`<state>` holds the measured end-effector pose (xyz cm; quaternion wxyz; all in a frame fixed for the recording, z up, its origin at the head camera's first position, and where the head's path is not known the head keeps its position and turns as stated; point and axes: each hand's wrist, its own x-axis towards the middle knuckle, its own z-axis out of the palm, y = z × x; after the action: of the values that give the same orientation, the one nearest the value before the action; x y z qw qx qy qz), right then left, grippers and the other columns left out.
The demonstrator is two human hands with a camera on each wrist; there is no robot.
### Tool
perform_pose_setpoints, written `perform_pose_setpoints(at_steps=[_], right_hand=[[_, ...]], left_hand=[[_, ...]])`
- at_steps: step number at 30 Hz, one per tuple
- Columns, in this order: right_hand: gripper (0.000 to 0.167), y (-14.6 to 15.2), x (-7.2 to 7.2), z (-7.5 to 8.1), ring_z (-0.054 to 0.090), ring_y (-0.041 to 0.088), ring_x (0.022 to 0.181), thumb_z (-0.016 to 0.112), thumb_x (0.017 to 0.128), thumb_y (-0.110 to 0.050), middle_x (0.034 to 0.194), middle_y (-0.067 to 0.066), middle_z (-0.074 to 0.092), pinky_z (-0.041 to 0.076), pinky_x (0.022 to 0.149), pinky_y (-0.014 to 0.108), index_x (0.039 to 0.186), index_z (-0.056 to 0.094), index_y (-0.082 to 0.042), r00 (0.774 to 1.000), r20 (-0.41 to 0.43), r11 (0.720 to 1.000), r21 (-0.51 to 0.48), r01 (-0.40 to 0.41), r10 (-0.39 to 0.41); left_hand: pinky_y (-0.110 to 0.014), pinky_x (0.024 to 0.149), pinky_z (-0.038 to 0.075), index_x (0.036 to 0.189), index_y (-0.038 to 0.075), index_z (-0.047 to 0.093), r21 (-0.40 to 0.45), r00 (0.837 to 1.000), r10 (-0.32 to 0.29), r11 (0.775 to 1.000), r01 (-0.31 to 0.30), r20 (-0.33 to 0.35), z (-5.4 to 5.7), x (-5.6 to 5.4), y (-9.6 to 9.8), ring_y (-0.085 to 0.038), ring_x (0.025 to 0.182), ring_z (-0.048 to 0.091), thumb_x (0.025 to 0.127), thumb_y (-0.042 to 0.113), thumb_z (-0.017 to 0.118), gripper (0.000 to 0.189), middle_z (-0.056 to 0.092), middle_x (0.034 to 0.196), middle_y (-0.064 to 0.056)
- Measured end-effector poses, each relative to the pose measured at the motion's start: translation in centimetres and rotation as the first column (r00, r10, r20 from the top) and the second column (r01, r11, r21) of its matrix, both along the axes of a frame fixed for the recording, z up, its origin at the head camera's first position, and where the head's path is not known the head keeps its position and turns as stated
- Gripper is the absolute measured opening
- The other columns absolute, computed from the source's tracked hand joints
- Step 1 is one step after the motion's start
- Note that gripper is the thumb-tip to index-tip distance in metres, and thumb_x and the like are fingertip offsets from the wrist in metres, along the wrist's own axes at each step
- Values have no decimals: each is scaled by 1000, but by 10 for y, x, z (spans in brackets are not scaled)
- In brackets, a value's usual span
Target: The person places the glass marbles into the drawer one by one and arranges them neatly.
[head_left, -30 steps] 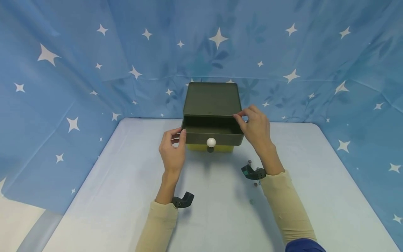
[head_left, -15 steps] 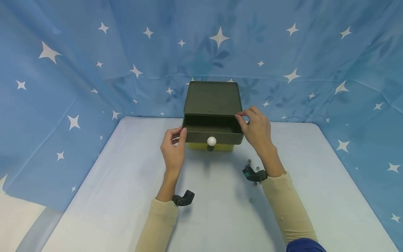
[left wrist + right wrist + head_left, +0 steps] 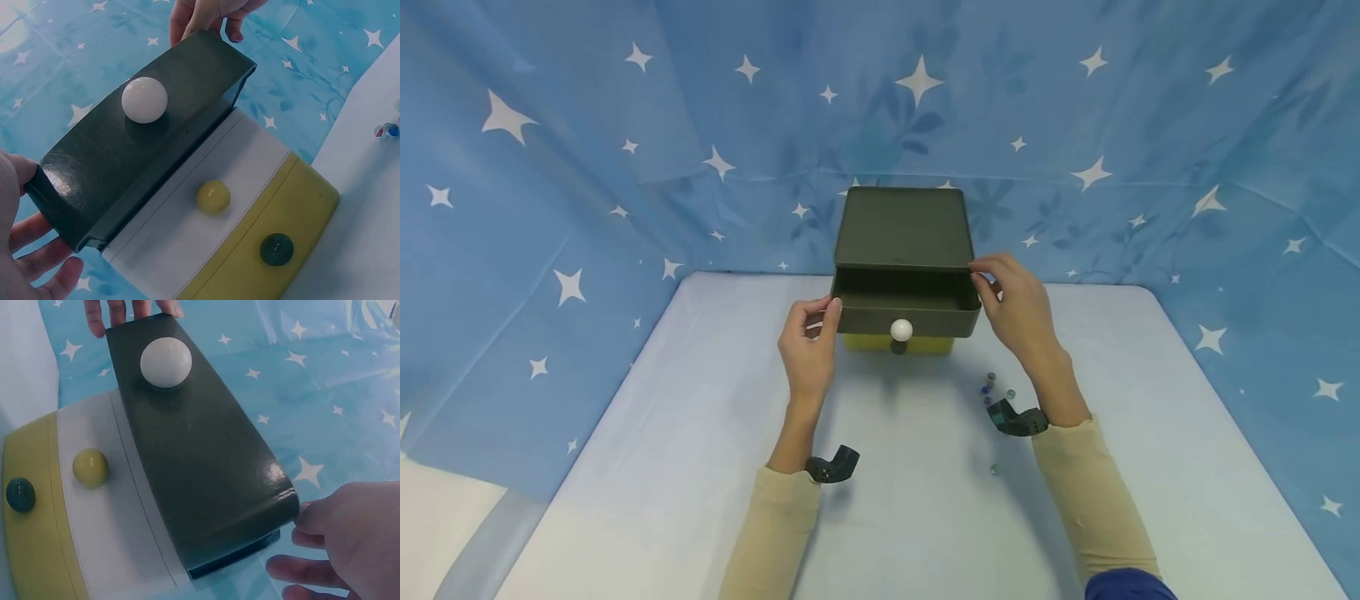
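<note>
A small three-drawer cabinet has its dark green top drawer pulled out, a white knob on its front. No contents show inside. Below it, the white drawer with a yellow knob and the yellow drawer with a green knob sit closed. My left hand grips the drawer's left side, thumb at the front corner. At the opposite side, my right hand holds the edge by thumb and fingertips. Its lower fingers hang apart from the wall in the right wrist view.
Several small glassy balls like marbles lie on the white table, right of the cabinet near the right wrist. One more ball lies nearer the front. A blue star-patterned curtain hangs behind.
My right hand has shifted slightly right along the drawer's edge, its fingers a little more spread. The left hand keeps its place, and the drawer stays pulled out.
</note>
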<state>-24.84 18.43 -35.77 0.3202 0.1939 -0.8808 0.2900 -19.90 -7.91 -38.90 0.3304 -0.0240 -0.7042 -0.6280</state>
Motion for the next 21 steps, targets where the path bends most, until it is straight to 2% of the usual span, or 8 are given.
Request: perform_pose_setpoints(at_steps=[5,8,11,21], right_hand=[[20,5,6,-5,67,26,78,65,96,-6,114,14,68,46,63,27,114,70,0,999,-32,999,-39,-11,9],[22,8,10,-9,64,26,78,65,96,-7,113,15,68,41,64,20,117,69,0,1000,-28,999,-52,0,-1],[23,12,14,-13,63,26,79,65,97,-8,112,15,67,40,65,18,118,68,0,1000,-7,998,-67,15,-16],[24,20,25,-25,62,25,83,65,98,-13,113,14,69,41,68,17,119,67,-2,995,60,992,-95,84,-78]], left_hand=[[-40,81,52,105,-7,67,8,1000,-10,1000,10,8,2,0,-1,-33,93,65,95,10,67,19,70,104,-23],[-43,81,52,104,-8,67,10,1000,-8,1000,8,0,4,0,-1,-35,93,65,95,9,67,19,71,104,-24],[-46,81,52,103,-8,67,8,1000,0,1000,0,-5,6,0,-1,-36,93,66,95,9,67,18,71,103,-25],[-33,80,51,103,-4,67,-9,999,27,1000,-27,35,1,-2,0,-28,94,67,97,14,66,18,73,103,-19]])
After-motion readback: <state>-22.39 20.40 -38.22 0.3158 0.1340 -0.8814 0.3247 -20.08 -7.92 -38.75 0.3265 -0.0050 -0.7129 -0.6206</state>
